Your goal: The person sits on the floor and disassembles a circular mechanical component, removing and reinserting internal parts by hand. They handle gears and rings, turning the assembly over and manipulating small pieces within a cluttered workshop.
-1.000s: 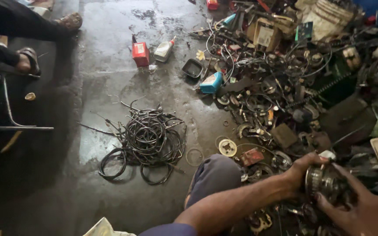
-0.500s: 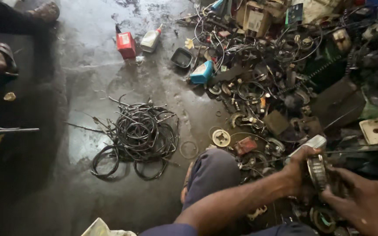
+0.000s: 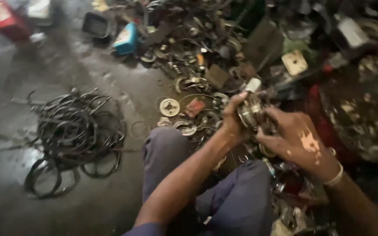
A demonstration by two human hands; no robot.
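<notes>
1. Head view: a round metal part (image 3: pixel 251 114) is held above the knees, clamped between the left hand (image 3: pixel 235 122) and the right hand (image 3: pixel 296 140), over the scrap pile (image 3: pixel 206 65).
2. It is best kept steady by the left grip while being worked by the right.
3. The coil of cables (image 3: pixel 75 135) on the floor (image 3: pixel 5 209) is best left well apart.

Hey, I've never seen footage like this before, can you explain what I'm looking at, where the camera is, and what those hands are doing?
The camera sits on a person's head and looks down, so the two arms reaching in from the bottom are that person's own. The left hand and the right hand grip one round metal part between them, just above the knees in blue trousers. Beyond it, a big heap of metal scrap covers the concrete floor. To the left lies a tangle of black cables. A blue container and a red can are farther back. The picture is blurred, so fine detail is lost.
</notes>
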